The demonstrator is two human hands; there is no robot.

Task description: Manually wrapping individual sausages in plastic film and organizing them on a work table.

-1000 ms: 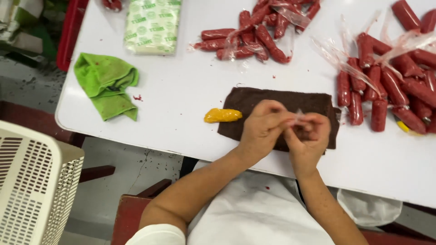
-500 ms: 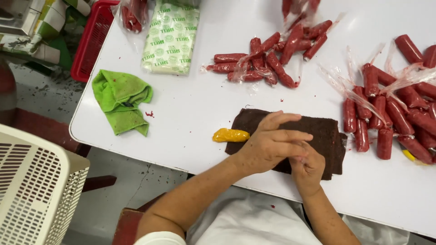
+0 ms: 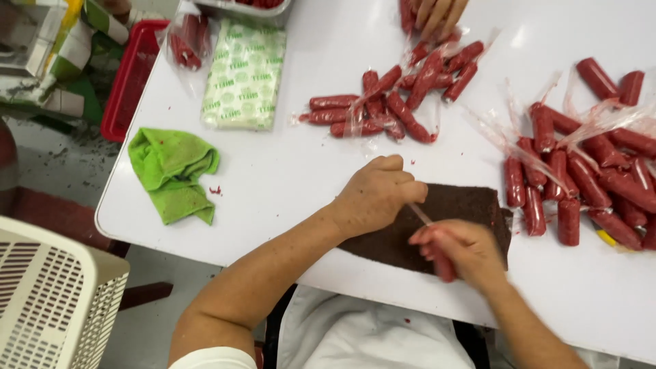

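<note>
Nearest the camera, the person's white apron [image 3: 355,335] showed below the table edge, and both forearms reached up from it onto the white table [image 3: 294,178]. The right hand [image 3: 465,249] lay closest, its fingers curled and closed around a red sausage [image 3: 443,265], whose lower end stuck out under the fingers; the hand was blurred, so the grip could not be read more finely. Just beyond and to the left, the left hand [image 3: 376,195] rested knuckles-up with its fingers bunched together, pinching the end of a thin clear plastic wrapper [image 3: 420,213] that stretched between the two hands. Both hands sat over a dark brown cloth [image 3: 465,205] spread flat on the table near its front edge. To the right of the cloth lay a crowded heap of red sausages [image 3: 588,178] with loose strips of clear plastic among them. At the lower left, off the table, stood a cream slatted plastic crate [image 3: 48,301]. Farther left on the table, a crumpled green rag [image 3: 171,171] lay near the rounded corner. Beyond it rested a flat packet of clear bags with green print [image 3: 244,75], and to its right a smaller cluster of wrapped sausages [image 3: 383,109]. At the far edge, another person's hand [image 3: 437,14] touched sausages, and a red tray [image 3: 130,75] sat beside the table's far left corner.
</note>
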